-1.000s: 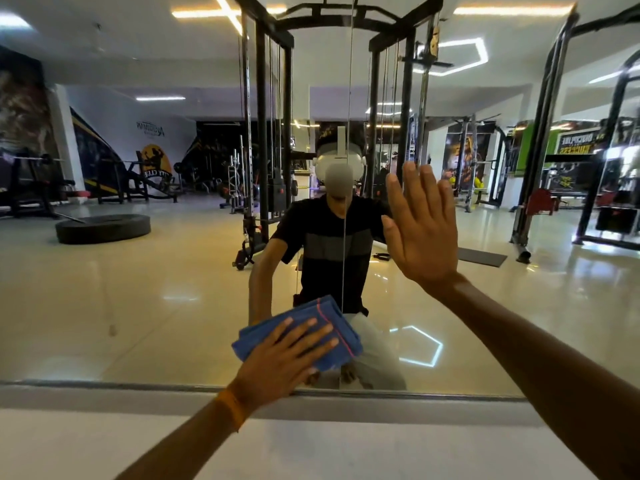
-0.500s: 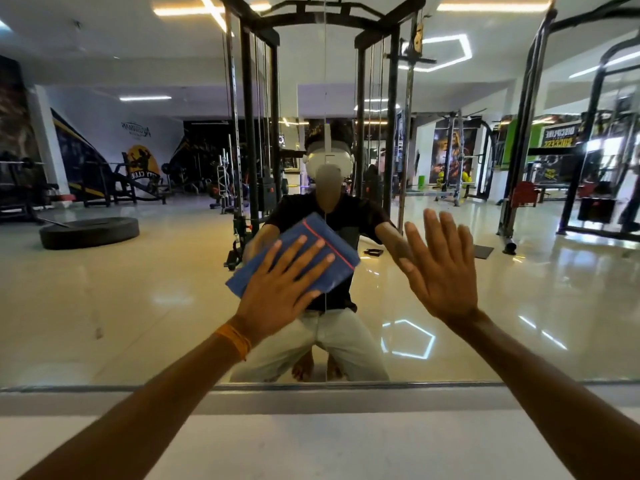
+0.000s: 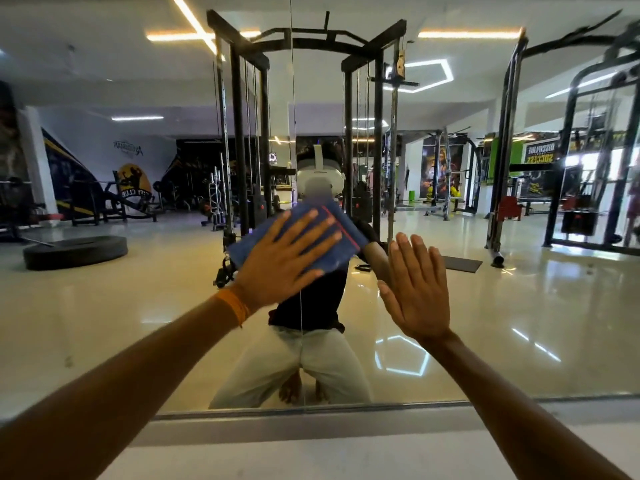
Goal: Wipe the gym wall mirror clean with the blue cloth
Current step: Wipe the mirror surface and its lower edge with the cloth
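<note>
At frame centre the left hand (image 3: 284, 261), fingers spread, presses the cloth (image 3: 298, 237) flat against the mirror (image 3: 104, 306), while the right hand (image 3: 415, 292), also spread, rests beside it.

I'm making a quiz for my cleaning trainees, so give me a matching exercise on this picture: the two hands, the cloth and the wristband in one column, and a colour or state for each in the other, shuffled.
1. left hand
2. right hand
3. cloth
4. wristband

A. orange
B. spread open, no cloth under it
C. blue with a red stripe
D. pressing the cloth to the mirror

Pairs: 1-D, 2-B, 3-C, 4-A
</note>
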Demonstrator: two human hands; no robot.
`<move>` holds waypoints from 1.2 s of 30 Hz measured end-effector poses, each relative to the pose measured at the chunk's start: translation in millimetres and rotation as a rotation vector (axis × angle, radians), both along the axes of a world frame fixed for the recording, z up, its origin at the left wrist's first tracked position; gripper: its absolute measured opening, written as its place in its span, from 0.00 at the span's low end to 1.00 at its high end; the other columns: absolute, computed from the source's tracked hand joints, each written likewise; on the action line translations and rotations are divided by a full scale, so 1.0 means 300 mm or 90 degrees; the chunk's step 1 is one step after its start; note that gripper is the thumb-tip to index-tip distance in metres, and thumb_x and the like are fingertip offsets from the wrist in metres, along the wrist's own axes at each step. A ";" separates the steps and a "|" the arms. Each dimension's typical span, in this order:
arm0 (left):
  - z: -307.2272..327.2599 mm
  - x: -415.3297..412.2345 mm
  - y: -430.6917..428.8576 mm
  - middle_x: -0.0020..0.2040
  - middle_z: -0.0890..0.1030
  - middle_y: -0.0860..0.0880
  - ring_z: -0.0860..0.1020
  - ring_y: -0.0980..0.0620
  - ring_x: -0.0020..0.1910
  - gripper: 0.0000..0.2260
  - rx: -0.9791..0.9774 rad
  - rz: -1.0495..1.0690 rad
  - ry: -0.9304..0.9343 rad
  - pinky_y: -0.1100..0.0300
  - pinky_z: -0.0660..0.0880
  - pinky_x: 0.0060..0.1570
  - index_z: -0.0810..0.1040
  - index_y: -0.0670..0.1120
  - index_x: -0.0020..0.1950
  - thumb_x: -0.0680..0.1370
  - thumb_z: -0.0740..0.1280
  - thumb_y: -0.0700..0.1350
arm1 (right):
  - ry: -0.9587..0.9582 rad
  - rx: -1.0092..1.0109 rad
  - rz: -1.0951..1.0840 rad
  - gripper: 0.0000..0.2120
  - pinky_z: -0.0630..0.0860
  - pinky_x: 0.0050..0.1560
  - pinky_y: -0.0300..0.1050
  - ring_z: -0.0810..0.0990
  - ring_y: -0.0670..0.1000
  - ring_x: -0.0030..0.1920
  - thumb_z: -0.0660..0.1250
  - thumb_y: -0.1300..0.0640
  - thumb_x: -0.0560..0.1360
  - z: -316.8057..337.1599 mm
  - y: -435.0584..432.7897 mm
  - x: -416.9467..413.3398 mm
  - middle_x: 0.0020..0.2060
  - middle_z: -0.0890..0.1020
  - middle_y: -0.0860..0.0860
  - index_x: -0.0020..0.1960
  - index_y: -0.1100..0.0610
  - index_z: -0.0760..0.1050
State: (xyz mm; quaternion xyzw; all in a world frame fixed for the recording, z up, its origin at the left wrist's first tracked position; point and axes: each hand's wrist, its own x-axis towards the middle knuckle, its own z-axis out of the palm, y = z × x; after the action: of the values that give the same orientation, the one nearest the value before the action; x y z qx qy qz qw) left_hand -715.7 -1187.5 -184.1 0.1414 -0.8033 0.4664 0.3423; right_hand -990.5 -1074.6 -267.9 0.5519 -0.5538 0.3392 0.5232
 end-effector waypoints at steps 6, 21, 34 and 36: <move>0.220 -0.087 0.013 0.85 0.50 0.43 0.48 0.39 0.84 0.28 0.098 0.042 0.309 0.38 0.44 0.81 0.50 0.48 0.85 0.88 0.48 0.58 | -0.001 0.025 0.000 0.32 0.52 0.82 0.62 0.55 0.60 0.83 0.55 0.44 0.84 0.004 0.005 0.007 0.82 0.59 0.58 0.82 0.62 0.59; -0.109 -0.254 0.076 0.85 0.52 0.44 0.44 0.41 0.84 0.28 0.009 -0.042 0.075 0.41 0.37 0.80 0.52 0.48 0.85 0.87 0.50 0.56 | -0.056 -0.030 -0.041 0.36 0.53 0.81 0.65 0.55 0.63 0.83 0.48 0.39 0.85 -0.041 0.069 -0.160 0.82 0.57 0.61 0.82 0.63 0.56; -0.098 -0.195 0.054 0.85 0.51 0.43 0.47 0.41 0.84 0.28 0.032 -0.047 0.121 0.41 0.39 0.81 0.52 0.48 0.85 0.87 0.52 0.54 | -0.060 -0.022 -0.042 0.36 0.51 0.81 0.65 0.53 0.62 0.83 0.49 0.39 0.85 -0.046 0.063 -0.168 0.83 0.56 0.61 0.82 0.63 0.56; -0.353 -0.163 0.072 0.84 0.53 0.44 0.47 0.42 0.84 0.29 0.035 -0.089 0.009 0.42 0.41 0.81 0.54 0.48 0.85 0.85 0.58 0.52 | -0.063 -0.021 -0.049 0.36 0.52 0.81 0.64 0.54 0.62 0.83 0.50 0.39 0.85 -0.044 0.065 -0.168 0.82 0.57 0.62 0.82 0.64 0.56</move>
State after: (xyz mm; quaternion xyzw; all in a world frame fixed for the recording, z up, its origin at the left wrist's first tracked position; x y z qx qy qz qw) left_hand -764.7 -1166.0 -290.0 0.0974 -0.8212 0.4184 0.3756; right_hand -1041.0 -1055.0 -280.9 0.5038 -0.5941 0.3548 0.5171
